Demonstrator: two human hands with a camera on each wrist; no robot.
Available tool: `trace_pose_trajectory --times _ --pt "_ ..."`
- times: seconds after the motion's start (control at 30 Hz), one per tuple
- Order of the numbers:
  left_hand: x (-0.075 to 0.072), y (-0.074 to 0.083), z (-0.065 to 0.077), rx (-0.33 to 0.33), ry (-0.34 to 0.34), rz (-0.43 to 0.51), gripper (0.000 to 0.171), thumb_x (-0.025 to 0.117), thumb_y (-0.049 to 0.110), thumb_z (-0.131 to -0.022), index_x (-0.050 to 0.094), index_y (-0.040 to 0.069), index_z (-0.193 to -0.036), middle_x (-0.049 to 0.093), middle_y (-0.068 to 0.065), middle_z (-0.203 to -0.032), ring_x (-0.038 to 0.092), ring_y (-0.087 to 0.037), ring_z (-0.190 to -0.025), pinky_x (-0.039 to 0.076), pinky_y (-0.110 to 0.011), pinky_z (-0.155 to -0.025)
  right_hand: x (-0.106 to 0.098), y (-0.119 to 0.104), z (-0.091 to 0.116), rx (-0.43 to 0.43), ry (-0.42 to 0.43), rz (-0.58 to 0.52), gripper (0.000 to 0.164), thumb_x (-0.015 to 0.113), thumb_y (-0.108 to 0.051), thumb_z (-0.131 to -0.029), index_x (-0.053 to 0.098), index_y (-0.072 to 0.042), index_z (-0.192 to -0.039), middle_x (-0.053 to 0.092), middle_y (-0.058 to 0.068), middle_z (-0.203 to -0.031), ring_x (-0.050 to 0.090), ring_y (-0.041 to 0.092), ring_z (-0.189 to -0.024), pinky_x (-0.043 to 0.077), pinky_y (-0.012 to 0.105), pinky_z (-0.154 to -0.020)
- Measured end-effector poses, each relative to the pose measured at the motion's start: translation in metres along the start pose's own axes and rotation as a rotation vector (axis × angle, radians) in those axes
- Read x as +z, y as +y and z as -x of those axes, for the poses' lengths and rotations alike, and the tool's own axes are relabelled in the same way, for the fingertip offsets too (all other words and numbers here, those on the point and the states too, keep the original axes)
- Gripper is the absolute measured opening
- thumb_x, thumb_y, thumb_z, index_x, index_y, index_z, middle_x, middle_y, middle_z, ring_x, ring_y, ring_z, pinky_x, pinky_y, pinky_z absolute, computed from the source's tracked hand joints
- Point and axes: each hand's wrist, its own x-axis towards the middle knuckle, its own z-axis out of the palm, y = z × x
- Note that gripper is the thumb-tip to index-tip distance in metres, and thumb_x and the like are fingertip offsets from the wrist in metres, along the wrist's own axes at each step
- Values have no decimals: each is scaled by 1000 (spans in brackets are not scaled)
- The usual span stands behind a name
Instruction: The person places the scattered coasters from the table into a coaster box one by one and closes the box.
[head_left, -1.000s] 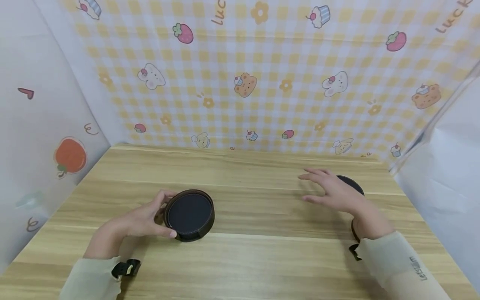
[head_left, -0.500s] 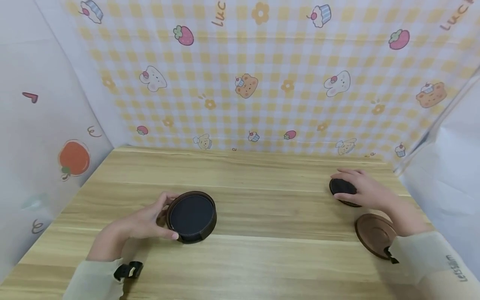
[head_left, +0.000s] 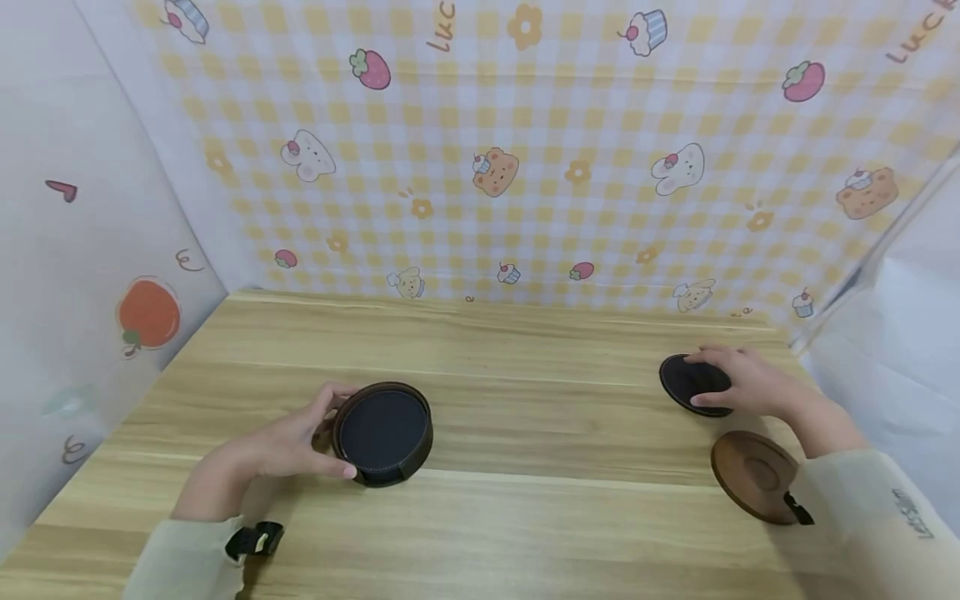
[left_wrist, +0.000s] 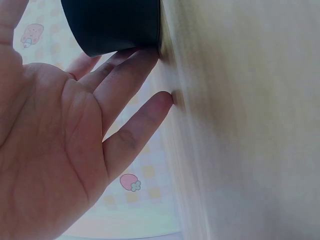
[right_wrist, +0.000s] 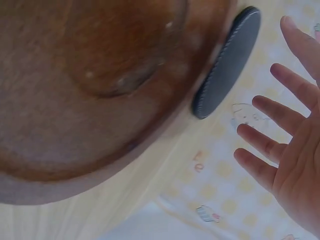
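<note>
In the head view, a round black coaster holder (head_left: 420, 450) with brown inner walls stands on the table at centre left. A black stitched coaster (head_left: 381, 429) lies inside it. My left hand (head_left: 288, 437) holds the holder from the left, thumb at the front and fingers behind; in the left wrist view its fingertips touch the holder's base. My right hand (head_left: 753, 383) hovers over another black coaster (head_left: 684, 385) lying at the right. The right wrist view shows that hand's spread fingers (right_wrist: 282, 115) apart from the coaster, holding nothing.
A round brown wooden saucer (head_left: 738, 467) with a ringed centre lies on the wood-grain table (head_left: 525, 533), partly under the right wrist. A checked cloth backdrop (head_left: 525, 108) rises behind the table. White sheets (head_left: 60, 292) hang at both sides.
My right hand has moved right, from beside the coaster to above it, then slightly further right, uncovering more of it. The wooden saucer has come into view. My left hand stays around the holder.
</note>
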Motion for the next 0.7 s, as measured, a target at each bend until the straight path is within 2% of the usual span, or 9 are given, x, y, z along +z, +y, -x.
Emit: trace_pose_trajectory --times 0.23,0.3,0.47,0.53,0.63,0.7 --pt "-1 1 2 -5 -6 17 90 83 28 -81 24 6 -144 41 -22 -147 34 -49 -139 38 -13 -100 6 9 2 43 -50 2 79 79 -47 -80 53 0 -138 43 38 -143 38 67 -121 38 73 -93" --pt "-1 1 4 -8 -6 17 89 83 27 -81 24 6 -144 41 -23 -147 33 -50 -140 39 -15 -101 7 9 2 42 -65 -3 80 80 -47 -79 53 -1 -139 46 37 -141 39 67 -120 40 72 -91" --pt "-1 1 3 -10 -5 0 89 83 28 -81 24 7 -145 41 -23 -148 33 -49 -140 41 -38 -108 9 12 3 47 -85 -8 82 81 -47 -78 52 -1 -139 45 38 -141 39 68 -118 41 71 -89" --pt "0 1 2 -8 -5 -2 89 83 29 -81 24 7 -144 41 -23 -148 33 -49 -140 41 -37 -108 10 14 3 42 -78 -5 81 82 -46 -77 52 -1 -138 42 40 -142 38 69 -119 40 73 -89" --pt "0 1 1 -1 -4 6 89 83 28 -81 24 6 -144 41 -23 -148 33 -50 -140 40 -23 -105 12 15 1 33 -63 -9 78 82 -45 -78 53 -2 -137 41 40 -142 38 68 -119 39 73 -90" --pt "0 1 1 3 -5 7 89 83 28 -81 24 6 -144 41 -23 -148 33 -50 -140 40 -23 -105 12 16 0 28 -58 -18 77 82 -44 -77 53 -2 -136 42 39 -142 40 67 -118 40 71 -89"
